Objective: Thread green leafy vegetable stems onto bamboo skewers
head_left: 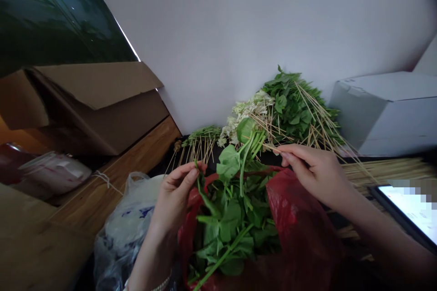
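Note:
My right hand point(307, 166) pinches a thin wooden skewer point(271, 147) that carries a bunch of green leafy stems point(254, 143) at its far end. Between thumb and fingers of my left hand point(180, 186) is a leafy green stem point(205, 193). Both hands are above a red plastic bag point(300, 218) whose mouth gapes, full of loose leafy greens point(235, 223). Behind the bag lie piles of skewered vegetables: dark leafy greens point(290, 100), pale cabbage-like pieces point(252, 107) and thin green pods or stalks point(205, 134).
Bare skewers point(392, 168) lie at the right, with a lit phone point(409, 211) near my right forearm. A white box point(385, 109) stands behind them. To the left are a clear plastic bag point(126, 232), an open cardboard box point(102, 100) and a whitish tub point(54, 173).

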`<state>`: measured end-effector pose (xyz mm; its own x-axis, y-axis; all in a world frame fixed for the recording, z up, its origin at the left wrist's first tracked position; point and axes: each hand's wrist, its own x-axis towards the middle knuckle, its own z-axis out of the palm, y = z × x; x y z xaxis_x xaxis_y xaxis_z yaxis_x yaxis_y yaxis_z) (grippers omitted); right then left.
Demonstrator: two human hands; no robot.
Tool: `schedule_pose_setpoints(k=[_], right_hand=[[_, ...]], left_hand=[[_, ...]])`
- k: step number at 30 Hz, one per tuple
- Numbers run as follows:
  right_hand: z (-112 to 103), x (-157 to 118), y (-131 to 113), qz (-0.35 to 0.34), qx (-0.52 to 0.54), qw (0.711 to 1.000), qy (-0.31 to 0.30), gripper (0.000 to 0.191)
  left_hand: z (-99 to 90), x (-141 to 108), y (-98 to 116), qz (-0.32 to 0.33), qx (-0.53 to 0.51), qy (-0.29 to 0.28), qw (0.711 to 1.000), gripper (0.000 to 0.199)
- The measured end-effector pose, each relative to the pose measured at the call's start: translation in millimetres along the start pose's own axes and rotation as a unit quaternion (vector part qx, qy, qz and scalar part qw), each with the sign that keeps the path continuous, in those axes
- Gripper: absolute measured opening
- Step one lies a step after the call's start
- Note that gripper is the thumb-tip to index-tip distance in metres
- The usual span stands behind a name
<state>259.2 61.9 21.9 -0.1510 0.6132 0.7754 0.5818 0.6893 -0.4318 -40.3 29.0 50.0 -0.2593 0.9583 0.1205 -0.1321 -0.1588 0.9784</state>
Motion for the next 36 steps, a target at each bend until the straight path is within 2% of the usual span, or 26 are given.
schedule_pose_setpoints(k=[3, 6, 9, 13, 22, 36], right_hand=[[-5.5, 1.3, -0.9, -0.002, 0.014, 1.0, -0.008, 0.02], [-7.2, 1.5, -4.8, -0.023, 0.037, 0.998, -0.054, 0.022], [-1.1, -1.1, -8.8, -0.04, 0.058, 0.991, -0.111, 0.026], [10.6, -5.9, -11.7, -0.034, 0.068, 0.987, -0.144, 0.028], [16.6, -8.7, -14.6, -0.014, 0.073, 0.983, -0.166, 0.027], [19.0, -9.0, -15.4, -0.024, 0.06, 0.982, -0.177, 0.029]], left_hand=[[5.5, 6.4, -0.8, -0.039, -0.059, 0.024, 0.997, 0.041], [11.7, 8.6, -5.3, -0.07, -0.104, 0.016, 0.992, 0.048], [16.7, 6.3, -12.2, -0.087, -0.106, -0.016, 0.99, 0.039], [20.7, 1.1, -18.0, -0.088, -0.093, -0.043, 0.991, 0.027], [24.5, -4.6, -15.8, -0.107, -0.066, -0.055, 0.991, 0.028], [24.5, -4.8, -17.9, -0.107, -0.048, -0.057, 0.992, 0.025]])
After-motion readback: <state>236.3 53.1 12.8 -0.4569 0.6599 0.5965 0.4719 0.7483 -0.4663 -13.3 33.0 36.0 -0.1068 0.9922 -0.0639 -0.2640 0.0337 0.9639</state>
